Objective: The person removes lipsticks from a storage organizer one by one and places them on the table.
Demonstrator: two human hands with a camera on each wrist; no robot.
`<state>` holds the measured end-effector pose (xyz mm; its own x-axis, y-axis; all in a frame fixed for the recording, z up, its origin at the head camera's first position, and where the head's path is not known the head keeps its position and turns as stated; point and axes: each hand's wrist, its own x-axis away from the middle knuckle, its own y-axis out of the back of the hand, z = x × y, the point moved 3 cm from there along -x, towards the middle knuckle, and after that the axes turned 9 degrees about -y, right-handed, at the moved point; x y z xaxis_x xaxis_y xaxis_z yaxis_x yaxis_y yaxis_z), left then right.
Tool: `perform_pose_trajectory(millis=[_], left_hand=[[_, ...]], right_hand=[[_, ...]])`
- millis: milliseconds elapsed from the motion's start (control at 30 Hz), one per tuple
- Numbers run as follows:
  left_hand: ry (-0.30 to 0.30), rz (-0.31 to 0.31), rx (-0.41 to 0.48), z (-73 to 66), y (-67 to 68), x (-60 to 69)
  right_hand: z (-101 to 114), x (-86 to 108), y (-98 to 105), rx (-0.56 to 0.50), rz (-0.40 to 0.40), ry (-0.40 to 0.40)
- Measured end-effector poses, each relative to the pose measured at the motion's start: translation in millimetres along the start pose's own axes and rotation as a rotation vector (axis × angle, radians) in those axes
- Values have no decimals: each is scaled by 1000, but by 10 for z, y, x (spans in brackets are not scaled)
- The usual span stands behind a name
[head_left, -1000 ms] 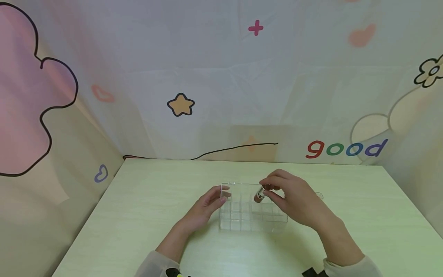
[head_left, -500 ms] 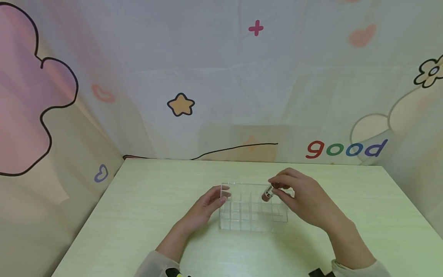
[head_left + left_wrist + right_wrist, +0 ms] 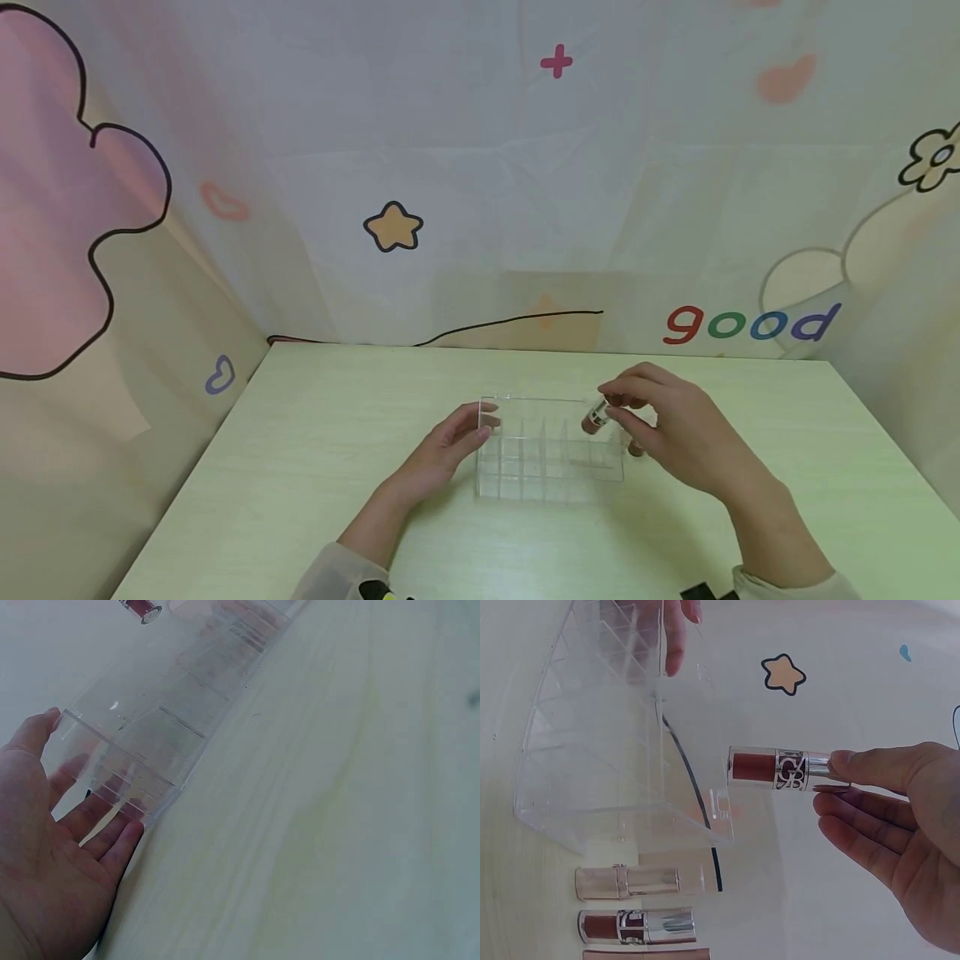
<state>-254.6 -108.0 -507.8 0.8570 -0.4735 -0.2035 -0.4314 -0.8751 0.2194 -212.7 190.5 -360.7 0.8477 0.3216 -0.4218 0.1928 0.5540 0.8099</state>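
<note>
A clear acrylic organizer [image 3: 547, 467] with several compartments stands on the table. My left hand [image 3: 450, 450] holds its left end, the thumb on one side of the wall and the fingers showing through the plastic in the left wrist view. Above the organizer's right part, my right hand [image 3: 667, 425] pinches a lip gloss tube [image 3: 757, 766] by its silver end. That tube is tilted, its reddish-brown end pointing down and left in the head view, apart from the organizer.
Beside the organizer's right end stand a pale gold lipstick [image 3: 604, 883], a second lip gloss tube [image 3: 611, 928] and a rose-gold tube [image 3: 645, 955] cut by the frame edge. A printed cloth [image 3: 480, 183] hangs behind the light wooden table [image 3: 337, 392].
My right hand has shifted to the right with the lip gloss tube. A tube beside the organizer has come into sight under it. My left hand and the organizer stay put.
</note>
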Motion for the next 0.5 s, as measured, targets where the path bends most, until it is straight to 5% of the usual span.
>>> perform_pose_trajectory(millis=[500], left_hand=[[4,0,-10,13,2,1]], right_hand=[[-140,106,150,36,-46,8]])
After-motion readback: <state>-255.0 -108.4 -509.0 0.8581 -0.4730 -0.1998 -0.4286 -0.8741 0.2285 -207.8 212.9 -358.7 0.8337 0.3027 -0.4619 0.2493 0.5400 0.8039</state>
